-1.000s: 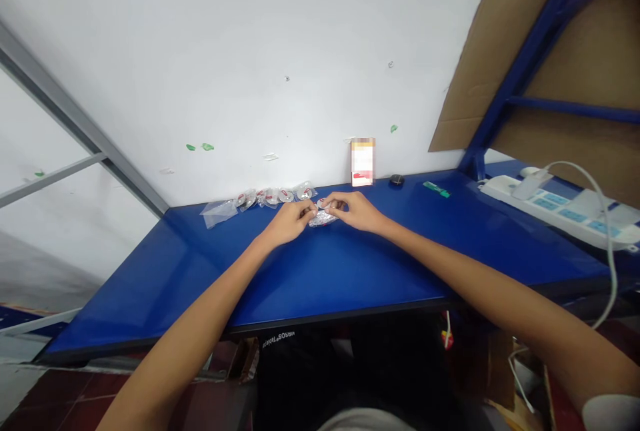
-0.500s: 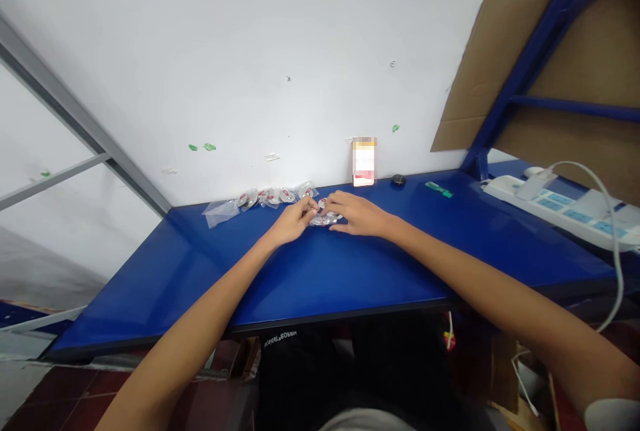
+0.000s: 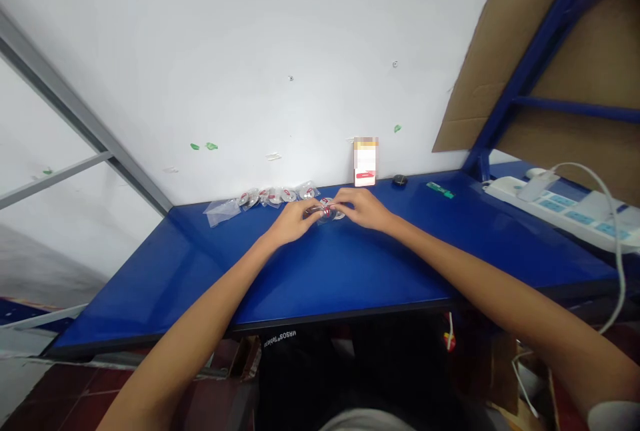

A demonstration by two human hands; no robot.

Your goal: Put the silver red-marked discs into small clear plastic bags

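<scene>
Bagged disc (image 3: 327, 213): pinched by left hand (image 3: 293, 221) and right hand (image 3: 365, 210), presumably for steadiness. Bagged-disc row (image 3: 289, 195): hands' ten o'clock, probably placed within reach

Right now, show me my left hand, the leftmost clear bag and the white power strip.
Left hand (image 3: 290, 222), head view: back of the hand.
Leftmost clear bag (image 3: 221, 212), head view: middle of its film.
White power strip (image 3: 565, 208), head view: middle of its socket face.
</scene>
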